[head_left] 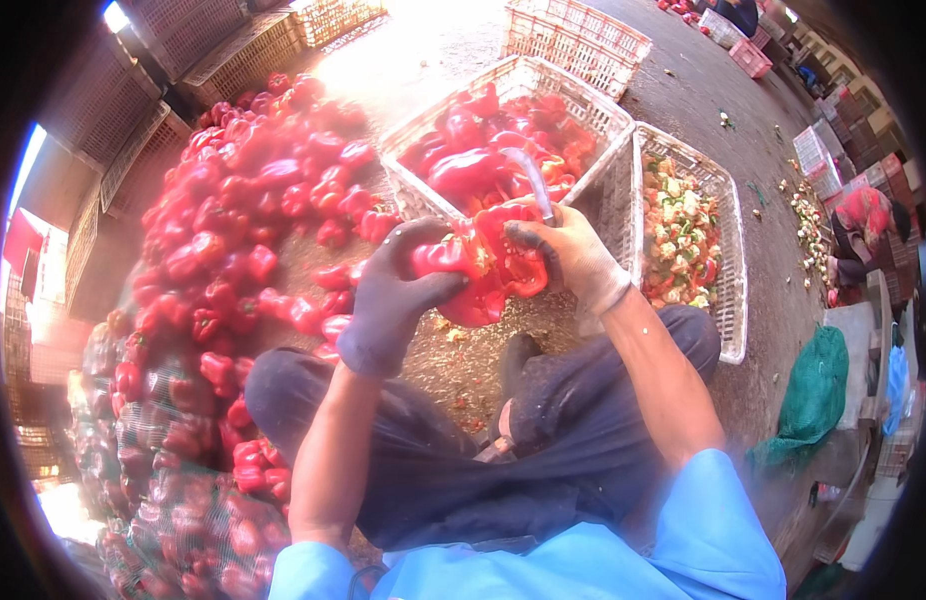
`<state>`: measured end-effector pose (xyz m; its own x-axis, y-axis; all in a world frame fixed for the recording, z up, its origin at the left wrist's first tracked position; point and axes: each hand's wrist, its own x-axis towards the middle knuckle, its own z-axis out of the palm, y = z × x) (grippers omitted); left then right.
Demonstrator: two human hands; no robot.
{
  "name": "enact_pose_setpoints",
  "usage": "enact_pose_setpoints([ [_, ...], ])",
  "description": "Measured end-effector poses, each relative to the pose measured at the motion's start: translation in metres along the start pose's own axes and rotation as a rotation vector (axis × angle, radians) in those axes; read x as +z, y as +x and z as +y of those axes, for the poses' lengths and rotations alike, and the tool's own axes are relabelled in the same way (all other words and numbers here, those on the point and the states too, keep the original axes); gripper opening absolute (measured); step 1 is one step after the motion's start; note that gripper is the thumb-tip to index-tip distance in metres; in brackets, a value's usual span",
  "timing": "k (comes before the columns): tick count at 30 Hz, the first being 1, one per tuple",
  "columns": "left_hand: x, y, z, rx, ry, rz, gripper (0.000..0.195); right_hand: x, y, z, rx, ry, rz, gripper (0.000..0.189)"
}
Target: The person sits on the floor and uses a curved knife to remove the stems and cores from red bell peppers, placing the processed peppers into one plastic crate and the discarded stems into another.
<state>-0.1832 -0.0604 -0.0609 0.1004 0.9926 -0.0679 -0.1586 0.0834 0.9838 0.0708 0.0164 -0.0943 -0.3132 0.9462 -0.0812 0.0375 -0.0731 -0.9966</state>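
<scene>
Between my two gloved hands is a red bell pepper (481,274), split open so that its pale inside and seeds show. My left hand (395,296), in a dark glove, grips its left side with thumb and fingers. On the other side my right hand (571,251), in a white glove with dark fingertips, holds the torn edge. A curved knife blade (534,176) sticks up from that same hand; its handle is hidden in the fingers. Just beyond the hands stands a white plastic crate (620,124) with opened red peppers (463,169) in it.
A second crate (737,300) at the right holds pepper cores (676,225). Whole red peppers (230,217) are heaped at the left, beside filled mesh sacks (177,517). Stacked crates (575,41) stand behind. A green mesh sack (812,390) and another person (868,225) are farther right.
</scene>
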Motion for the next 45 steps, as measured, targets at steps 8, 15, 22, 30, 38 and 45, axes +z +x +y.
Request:
enact_pose_setpoints([
  [8,0.002,0.010,-0.022,0.083,-0.331,-0.085,0.072,0.003,-0.014,-0.008,0.151,0.173,0.021,0.033],
  [15,0.010,0.009,-0.030,0.334,0.231,0.141,0.081,0.021,-0.018,-0.039,-0.108,-0.298,0.237,0.042],
  [22,0.023,0.003,-0.036,0.637,0.711,0.152,0.089,0.046,-0.019,-0.037,0.203,-0.127,-0.172,0.055],
  [30,0.025,-0.004,-0.022,0.160,0.569,0.031,0.072,0.046,-0.023,-0.037,0.243,0.130,-0.231,0.035],
  [38,0.020,-0.002,-0.025,0.186,0.470,-0.080,0.062,0.020,-0.023,-0.051,0.334,-0.128,-0.376,0.029],
  [45,0.017,-0.001,-0.030,0.040,0.124,-0.099,0.046,0.010,-0.027,-0.053,0.417,-0.092,-0.282,0.028],
])
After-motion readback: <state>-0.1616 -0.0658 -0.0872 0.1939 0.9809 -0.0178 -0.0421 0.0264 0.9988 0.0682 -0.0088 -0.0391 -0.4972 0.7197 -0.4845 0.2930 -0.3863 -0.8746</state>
